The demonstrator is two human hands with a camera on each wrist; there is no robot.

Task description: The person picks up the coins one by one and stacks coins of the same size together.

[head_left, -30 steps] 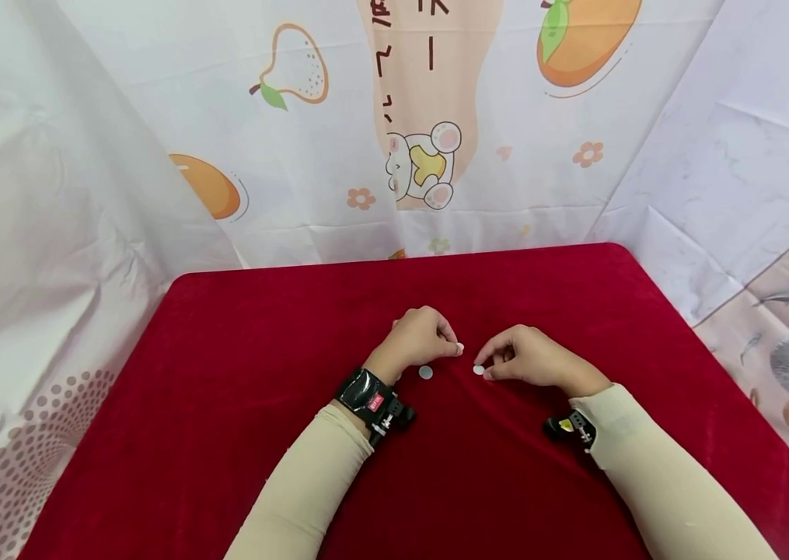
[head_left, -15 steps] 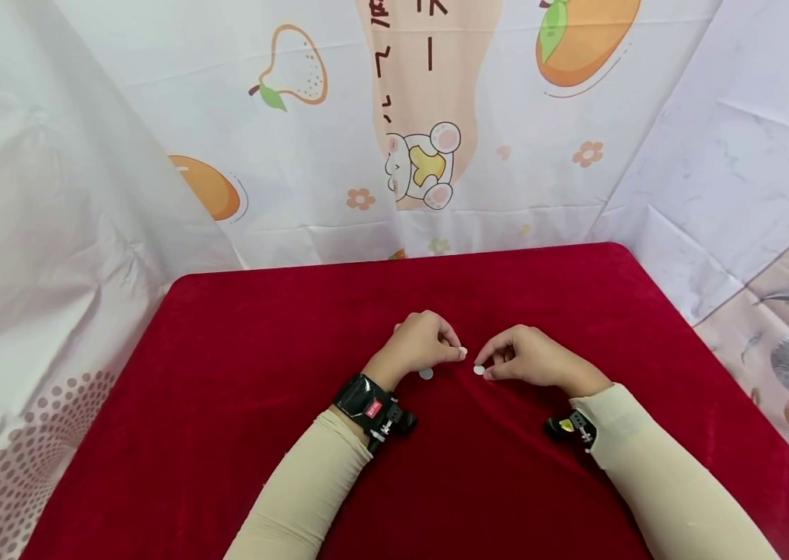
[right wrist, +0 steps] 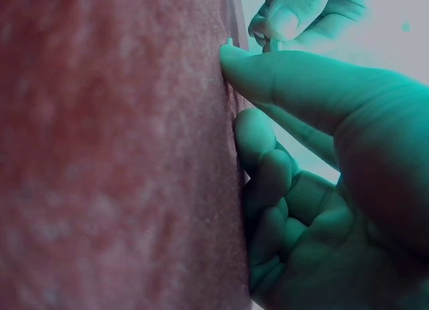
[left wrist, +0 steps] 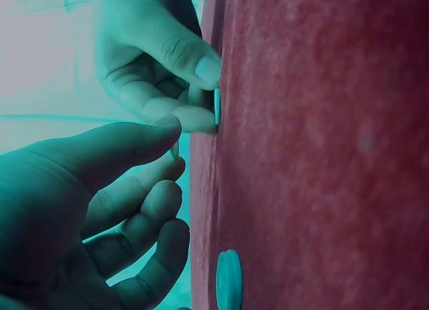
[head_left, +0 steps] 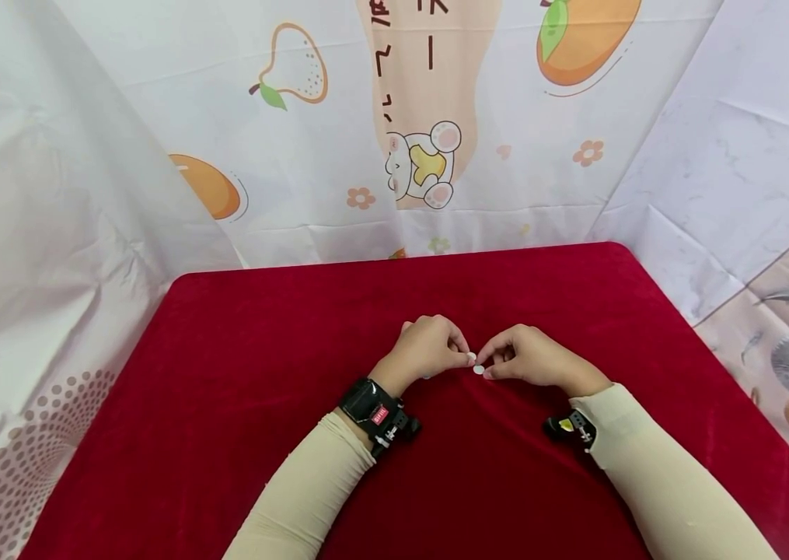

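Observation:
My left hand [head_left: 427, 348] pinches a small white disc [head_left: 472, 357] between thumb and fingertip; the left wrist view shows it edge-on, above the cloth. Close by, my right hand [head_left: 532, 359] holds a second white disc [head_left: 479, 370] at its edges with thumb and index finger, down on the red cloth. That disc [left wrist: 217, 106] lies flat in the left wrist view. Below my left hand, a further pale round piece [left wrist: 228, 280] rests on the cloth, seeming two layers thick. The left hand mostly covers it in the head view.
Red velvety cloth [head_left: 282, 350] covers the table, with slight creases near the hands. Printed white curtains [head_left: 310, 155] hang behind and at both sides. Each wrist wears a black camera, the left one on a strap [head_left: 369, 408].
My left hand has moved right and slightly toward me with its disc, closing the gap to the right hand's disc. It now hides most of the resting piece. My right hand stays still.

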